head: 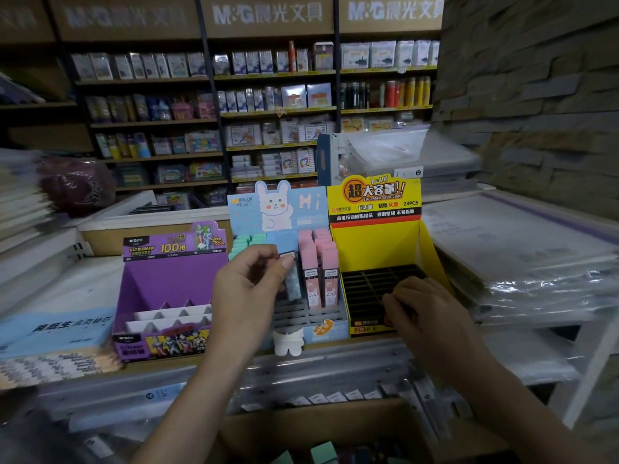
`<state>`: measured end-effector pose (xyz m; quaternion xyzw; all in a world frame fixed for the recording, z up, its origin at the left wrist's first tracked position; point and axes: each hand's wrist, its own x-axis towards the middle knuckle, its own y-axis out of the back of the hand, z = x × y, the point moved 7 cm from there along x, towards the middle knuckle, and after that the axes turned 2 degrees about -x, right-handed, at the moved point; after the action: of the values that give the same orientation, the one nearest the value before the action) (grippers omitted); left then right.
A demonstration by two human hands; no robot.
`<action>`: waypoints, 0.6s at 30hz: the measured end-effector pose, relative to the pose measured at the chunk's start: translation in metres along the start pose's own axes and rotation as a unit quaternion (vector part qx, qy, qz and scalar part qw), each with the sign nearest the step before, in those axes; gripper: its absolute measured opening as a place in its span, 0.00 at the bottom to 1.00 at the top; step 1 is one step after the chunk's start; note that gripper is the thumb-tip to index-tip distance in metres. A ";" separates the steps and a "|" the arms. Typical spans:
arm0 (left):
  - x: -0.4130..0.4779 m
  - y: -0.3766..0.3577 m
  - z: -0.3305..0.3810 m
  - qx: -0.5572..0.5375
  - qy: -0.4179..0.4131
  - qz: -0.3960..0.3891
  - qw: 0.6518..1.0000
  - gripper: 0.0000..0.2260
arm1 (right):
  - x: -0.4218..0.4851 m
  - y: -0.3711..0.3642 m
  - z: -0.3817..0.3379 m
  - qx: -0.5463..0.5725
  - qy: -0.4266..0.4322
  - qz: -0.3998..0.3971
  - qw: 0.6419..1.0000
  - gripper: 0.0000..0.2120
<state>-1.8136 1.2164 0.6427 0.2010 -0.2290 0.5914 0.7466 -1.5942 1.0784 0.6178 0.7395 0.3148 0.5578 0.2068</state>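
The fingers (284, 262) of your left hand (248, 289) pinch a blue lead case (294, 284) above the bunny box (311, 209), so you look mid-restock. Next, seat it upright in a free slot beside the pink cases (318, 262). Your right hand (425, 309) curls by the yellow box (375, 242); its grip is unclear.

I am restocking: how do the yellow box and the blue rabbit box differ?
The blue rabbit box holds green cases and pink cases; the yellow box shows only empty black slots. The blue one bears a rabbit, the yellow one bold text. Both stand side by side.
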 end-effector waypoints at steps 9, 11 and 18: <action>0.018 0.041 0.022 0.122 -0.054 0.026 0.991 0.03 | 0.000 0.000 -0.002 -0.017 -0.006 0.003 1.000 0.12; 0.018 0.038 0.021 0.124 -0.048 0.019 0.991 0.03 | -0.001 -0.002 -0.001 -0.020 -0.008 -0.001 1.000 0.12; 0.022 0.010 0.019 0.166 -0.043 -0.011 0.985 0.05 | -0.001 -0.002 -0.001 -0.023 -0.009 0.000 1.000 0.11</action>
<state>-1.8214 1.2251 0.6715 0.3500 -0.1570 0.6042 0.6985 -1.5959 1.0791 0.6160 0.7393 0.3003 0.5584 0.2268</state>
